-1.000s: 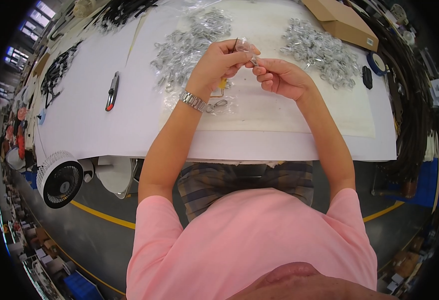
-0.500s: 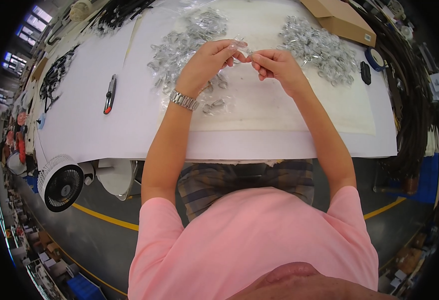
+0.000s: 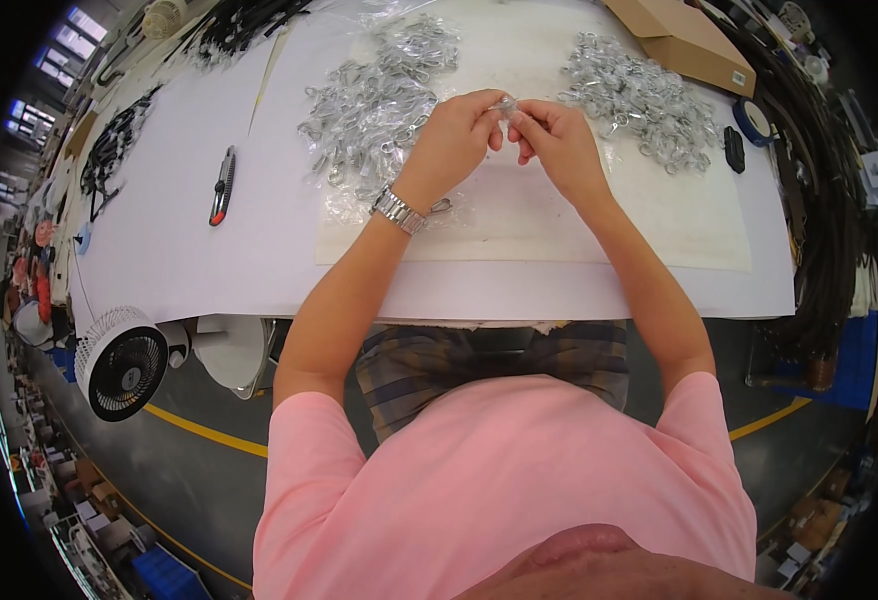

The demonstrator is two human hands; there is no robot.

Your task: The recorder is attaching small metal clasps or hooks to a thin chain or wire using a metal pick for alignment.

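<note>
My left hand [image 3: 454, 142] and my right hand [image 3: 559, 148] meet over the table, fingertips almost touching. Between them they pinch a small clear plastic bag [image 3: 506, 103]; the fingers hide most of it, and I cannot make out its contents. Beside my left hand spreads a pile of silvery metal hooks in clear plastic bags [image 3: 371, 110]. A second pile of bagged metal pieces [image 3: 639, 100] lies beyond my right hand. Part of a loose metal piece [image 3: 441, 206] shows by the watch on my left wrist.
A cutter knife [image 3: 222, 187] lies on the white table [image 3: 289, 250] to the left. Black straps [image 3: 114, 150] lie farther left. At the right are a cardboard box [image 3: 689, 45], a tape roll [image 3: 753, 122] and a small black object [image 3: 733, 149]. A fan [image 3: 124, 375] stands by the near left edge.
My left hand has moved right and slightly nearer, closing in on my right hand. The clear bag is now pinched between both hands' fingertips. My right hand has barely moved.
</note>
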